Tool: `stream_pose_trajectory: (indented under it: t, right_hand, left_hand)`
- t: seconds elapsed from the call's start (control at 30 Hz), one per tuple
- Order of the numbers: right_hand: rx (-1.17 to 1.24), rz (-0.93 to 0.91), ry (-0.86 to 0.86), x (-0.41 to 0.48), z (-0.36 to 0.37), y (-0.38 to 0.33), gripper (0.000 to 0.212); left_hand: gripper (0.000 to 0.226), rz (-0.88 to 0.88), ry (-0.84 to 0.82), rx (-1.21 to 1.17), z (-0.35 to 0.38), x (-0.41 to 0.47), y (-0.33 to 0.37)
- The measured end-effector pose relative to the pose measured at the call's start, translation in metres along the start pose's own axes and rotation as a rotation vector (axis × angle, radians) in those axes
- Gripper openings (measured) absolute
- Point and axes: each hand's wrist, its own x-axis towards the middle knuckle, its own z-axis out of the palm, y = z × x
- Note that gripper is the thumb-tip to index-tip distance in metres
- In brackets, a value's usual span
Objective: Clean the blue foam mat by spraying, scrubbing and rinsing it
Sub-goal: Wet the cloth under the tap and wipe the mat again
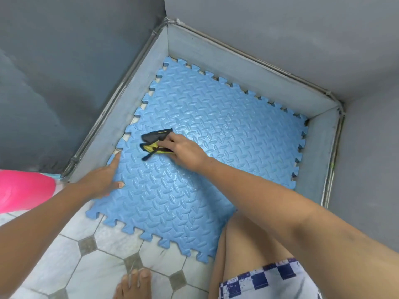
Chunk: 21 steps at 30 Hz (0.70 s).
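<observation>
A blue foam mat [216, 134] with puzzle-tooth edges and a raised tread pattern lies flat on the floor in a wall corner. Parts of its surface shine wet. My right hand [185, 151] presses a crumpled black and yellow cloth [154, 142] onto the mat's left part, fingers closed over it. My left hand [103, 178] lies flat with spread fingers on the mat's left edge, holding nothing.
A grey skirting [254, 76] lines the dark grey walls around the mat on three sides. A pink container [23, 190] stands at the left edge. White floor tiles [71, 251] with small grey squares lie in front, with my bare foot [133, 283] and knee [248, 244].
</observation>
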Motion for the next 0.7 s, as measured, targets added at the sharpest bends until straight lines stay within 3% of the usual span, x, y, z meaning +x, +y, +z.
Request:
stream_pose_trajectory:
  t: [0.07,0.13,0.3,0.37,0.43,0.5,0.57,0.7]
  right_hand:
    - [-0.049,0.001,0.002,-0.019,-0.024,0.039,0.045]
    - [-0.064,0.151,0.113,-0.042,-0.053,0.095,0.044]
    - [-0.196,0.923,0.38,-0.139,-0.123,0.232,0.042]
    - [-0.132,1.231,0.435,-0.164,-0.133,0.248,0.043]
    - [-0.094,1.347,0.418,-0.158,-0.128,0.231,0.042]
    - [-0.075,1.232,0.416,-0.131,-0.114,0.192,0.039]
    - [-0.053,0.998,0.375,-0.104,-0.093,0.147,0.032]
    - [0.09,0.572,0.179,-0.077,-0.047,0.04,0.018]
  left_hand:
    - [0.102,0.002,0.016,0.006,0.001,0.001,0.0]
    - [0.102,-0.001,0.026,0.015,0.003,0.002,-0.001]
    - [0.105,0.012,0.015,0.038,0.006,0.007,-0.007]
    - [0.105,0.016,0.01,0.064,0.005,0.009,-0.008]
    - [0.104,0.015,0.012,0.076,0.004,0.008,-0.005]
    - [0.104,0.013,0.018,0.07,0.004,0.005,-0.003]
    - [0.104,0.006,0.014,0.059,0.003,0.003,-0.001]
    - [0.106,0.003,-0.004,0.007,0.001,0.002,0.0]
